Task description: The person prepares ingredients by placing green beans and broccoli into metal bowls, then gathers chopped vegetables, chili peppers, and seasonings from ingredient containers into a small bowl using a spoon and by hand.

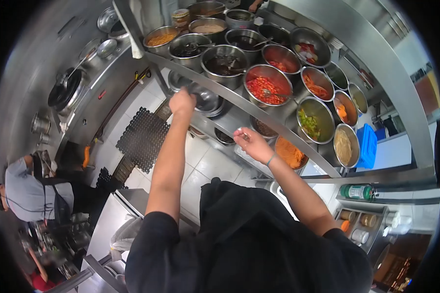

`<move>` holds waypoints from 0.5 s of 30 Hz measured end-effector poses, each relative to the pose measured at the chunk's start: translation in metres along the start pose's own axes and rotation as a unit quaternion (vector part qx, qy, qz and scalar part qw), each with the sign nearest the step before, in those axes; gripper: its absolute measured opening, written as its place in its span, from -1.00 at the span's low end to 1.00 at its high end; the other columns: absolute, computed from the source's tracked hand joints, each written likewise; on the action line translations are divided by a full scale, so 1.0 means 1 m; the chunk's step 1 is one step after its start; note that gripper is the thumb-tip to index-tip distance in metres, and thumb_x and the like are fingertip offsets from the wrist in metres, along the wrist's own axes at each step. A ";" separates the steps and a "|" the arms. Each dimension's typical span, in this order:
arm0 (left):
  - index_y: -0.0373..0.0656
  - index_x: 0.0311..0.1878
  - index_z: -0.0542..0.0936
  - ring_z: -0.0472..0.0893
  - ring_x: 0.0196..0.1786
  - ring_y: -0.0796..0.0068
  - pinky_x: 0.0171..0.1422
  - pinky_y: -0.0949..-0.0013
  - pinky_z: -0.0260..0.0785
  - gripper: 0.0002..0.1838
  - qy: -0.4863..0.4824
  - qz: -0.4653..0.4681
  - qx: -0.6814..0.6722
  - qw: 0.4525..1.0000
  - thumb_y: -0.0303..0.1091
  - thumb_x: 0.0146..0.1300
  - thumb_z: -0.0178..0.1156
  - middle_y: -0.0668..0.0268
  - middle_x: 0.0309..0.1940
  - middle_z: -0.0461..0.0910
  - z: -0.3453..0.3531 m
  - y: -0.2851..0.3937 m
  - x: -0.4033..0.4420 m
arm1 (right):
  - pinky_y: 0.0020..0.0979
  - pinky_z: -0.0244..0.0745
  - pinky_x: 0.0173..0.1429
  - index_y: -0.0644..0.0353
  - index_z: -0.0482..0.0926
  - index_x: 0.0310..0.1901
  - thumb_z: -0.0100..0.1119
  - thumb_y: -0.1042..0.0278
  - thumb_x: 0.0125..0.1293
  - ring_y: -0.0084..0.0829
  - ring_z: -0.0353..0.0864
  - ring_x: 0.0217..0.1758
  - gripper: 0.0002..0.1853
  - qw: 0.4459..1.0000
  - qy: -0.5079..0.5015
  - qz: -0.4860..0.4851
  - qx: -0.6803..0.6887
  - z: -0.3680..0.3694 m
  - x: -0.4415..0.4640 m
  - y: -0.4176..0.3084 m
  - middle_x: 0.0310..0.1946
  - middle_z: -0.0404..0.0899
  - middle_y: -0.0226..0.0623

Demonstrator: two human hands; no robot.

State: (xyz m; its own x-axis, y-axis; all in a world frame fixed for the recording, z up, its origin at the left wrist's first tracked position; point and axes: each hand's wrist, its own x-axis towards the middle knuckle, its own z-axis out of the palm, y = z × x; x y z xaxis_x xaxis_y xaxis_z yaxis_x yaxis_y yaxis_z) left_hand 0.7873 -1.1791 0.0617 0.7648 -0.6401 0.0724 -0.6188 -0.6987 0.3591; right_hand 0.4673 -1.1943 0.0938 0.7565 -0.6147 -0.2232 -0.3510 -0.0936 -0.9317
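Observation:
My left hand reaches to the lower shelf, fingers curled at the edge of a shiny metal bowl among several stacked bowls; its fingertips are partly hidden. In front of the shelf hangs my right hand, palm partly turned up, fingers loosely bent and apart, with nothing plainly visible in it. Near it on the lower shelf is a metal bowl of orange shredded food. Above, on the upper shelf, stand a bowl of chopped red pieces with a spoon and a bowl of chopped green pieces.
Several more metal food bowls crowd the upper shelf, whose steel front edge runs above my hands. A blue container is at the right. A black floor mat lies at left. A person in a grey shirt stands far left.

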 end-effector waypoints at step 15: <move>-0.30 -0.35 0.53 0.56 -0.46 0.12 -0.25 0.13 0.45 -0.83 0.147 0.041 -0.194 0.969 -0.39 0.19 0.26 0.10 -0.55 0.53 -0.045 -0.034 -0.223 | -0.38 0.53 -0.21 0.24 0.52 0.05 0.30 0.04 0.40 -0.51 0.59 -0.24 -0.57 0.995 -0.046 0.062 0.070 0.026 -0.001 0.030 -0.27 0.65 -0.30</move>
State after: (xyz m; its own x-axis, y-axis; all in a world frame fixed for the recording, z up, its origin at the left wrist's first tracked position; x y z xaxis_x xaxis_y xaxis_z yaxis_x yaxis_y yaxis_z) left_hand 0.6458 -0.9988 0.0754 0.7688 -0.5302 0.3575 -0.6097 -0.4391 0.6599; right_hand 0.4708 -1.1760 0.0589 0.7617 -0.5402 -0.3577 -0.3690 0.0920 -0.9248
